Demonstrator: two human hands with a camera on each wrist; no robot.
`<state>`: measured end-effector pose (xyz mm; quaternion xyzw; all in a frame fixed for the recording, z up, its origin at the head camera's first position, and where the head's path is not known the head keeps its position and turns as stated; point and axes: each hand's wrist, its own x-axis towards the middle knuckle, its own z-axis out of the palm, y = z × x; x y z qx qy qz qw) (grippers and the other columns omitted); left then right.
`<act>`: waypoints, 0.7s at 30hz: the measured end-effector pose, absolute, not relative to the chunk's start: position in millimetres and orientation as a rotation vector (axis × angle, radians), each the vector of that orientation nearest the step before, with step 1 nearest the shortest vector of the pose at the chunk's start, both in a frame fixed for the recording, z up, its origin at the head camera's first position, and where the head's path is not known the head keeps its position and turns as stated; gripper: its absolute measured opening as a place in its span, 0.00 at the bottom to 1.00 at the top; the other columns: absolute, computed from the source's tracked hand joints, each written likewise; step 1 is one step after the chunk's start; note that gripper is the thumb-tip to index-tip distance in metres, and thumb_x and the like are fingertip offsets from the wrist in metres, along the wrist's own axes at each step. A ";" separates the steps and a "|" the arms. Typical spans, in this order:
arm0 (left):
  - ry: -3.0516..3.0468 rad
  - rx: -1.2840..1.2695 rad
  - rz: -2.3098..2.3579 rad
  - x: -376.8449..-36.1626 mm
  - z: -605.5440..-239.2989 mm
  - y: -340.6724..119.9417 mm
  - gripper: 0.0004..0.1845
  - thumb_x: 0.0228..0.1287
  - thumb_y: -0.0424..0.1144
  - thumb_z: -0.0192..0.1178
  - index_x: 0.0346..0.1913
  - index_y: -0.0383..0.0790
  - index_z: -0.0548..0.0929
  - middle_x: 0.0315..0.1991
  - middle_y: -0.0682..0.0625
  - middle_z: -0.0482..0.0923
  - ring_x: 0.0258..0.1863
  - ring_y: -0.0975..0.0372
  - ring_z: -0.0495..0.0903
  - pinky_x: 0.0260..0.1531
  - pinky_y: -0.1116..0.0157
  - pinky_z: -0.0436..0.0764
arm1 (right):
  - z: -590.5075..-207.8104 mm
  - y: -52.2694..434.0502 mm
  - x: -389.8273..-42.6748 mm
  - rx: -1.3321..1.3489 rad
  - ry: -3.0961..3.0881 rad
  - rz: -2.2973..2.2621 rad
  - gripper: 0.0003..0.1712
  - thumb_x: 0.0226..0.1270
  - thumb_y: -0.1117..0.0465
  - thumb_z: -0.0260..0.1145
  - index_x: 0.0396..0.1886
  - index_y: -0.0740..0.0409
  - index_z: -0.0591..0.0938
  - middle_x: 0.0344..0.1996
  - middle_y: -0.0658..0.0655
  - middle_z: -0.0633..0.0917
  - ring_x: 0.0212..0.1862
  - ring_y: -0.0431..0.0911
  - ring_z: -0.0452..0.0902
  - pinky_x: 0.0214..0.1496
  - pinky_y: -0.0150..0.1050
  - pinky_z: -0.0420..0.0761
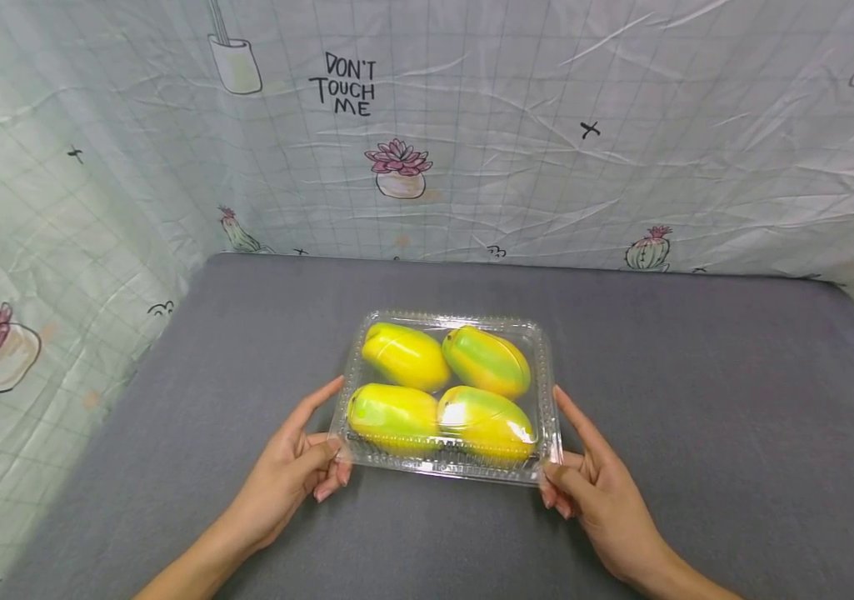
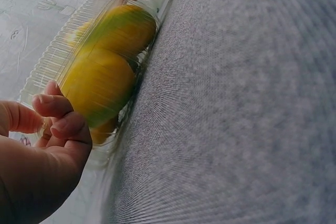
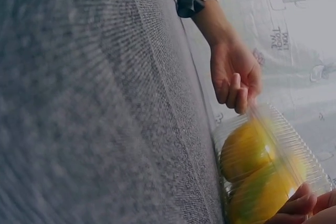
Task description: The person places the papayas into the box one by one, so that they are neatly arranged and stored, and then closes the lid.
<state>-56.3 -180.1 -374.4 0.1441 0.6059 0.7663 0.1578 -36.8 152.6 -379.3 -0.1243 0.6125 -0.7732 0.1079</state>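
Observation:
A clear plastic clamshell box [image 1: 445, 468], its lid down, stands on the grey table in the head view. Inside lie several yellow-green mangoes [image 1: 404, 357] in two rows. My left hand [image 1: 284, 471] pinches the box's near left corner between thumb and curled fingers, its index finger stretched along the left side. At the near right corner my right hand [image 1: 599, 492] pinches the rim likewise, index finger along the right side. In the left wrist view the left fingers [image 2: 65, 124] curl at the box's edge. The right wrist view shows the right fingers [image 3: 299, 203] only partly.
The grey cloth-covered table [image 1: 696, 375] stretches out on both sides of the box. A pale printed curtain [image 1: 509, 167] with plant drawings and lettering hangs behind the table and along its left side. A dark band sits at the left sleeve [image 3: 190, 4].

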 end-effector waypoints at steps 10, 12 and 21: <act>1.734 0.397 2.188 -56.3 -374.1 -181.1 0.32 0.66 0.25 0.42 0.69 0.45 0.45 0.20 0.40 0.74 0.13 0.62 0.65 0.13 0.66 0.66 | -380.7 152.3 -35.2 -0.303 1.660 -2.334 0.41 0.63 0.77 0.47 0.70 0.45 0.46 0.22 0.53 0.74 0.24 0.39 0.68 0.24 0.29 0.69; 1.724 0.402 2.191 -56.3 -374.2 -181.6 0.32 0.66 0.24 0.42 0.69 0.44 0.44 0.20 0.40 0.74 0.13 0.62 0.65 0.13 0.66 0.66 | -380.8 151.9 -35.3 -0.297 1.718 -2.309 0.41 0.63 0.76 0.47 0.70 0.45 0.46 0.21 0.53 0.74 0.24 0.39 0.68 0.23 0.30 0.69; 1.700 0.409 2.187 -57.0 -372.1 -181.5 0.32 0.66 0.25 0.42 0.69 0.44 0.43 0.22 0.40 0.74 0.14 0.62 0.64 0.14 0.66 0.67 | -379.4 152.3 -35.5 -0.313 1.836 -2.251 0.38 0.65 0.74 0.47 0.70 0.46 0.46 0.20 0.57 0.73 0.22 0.42 0.67 0.21 0.37 0.69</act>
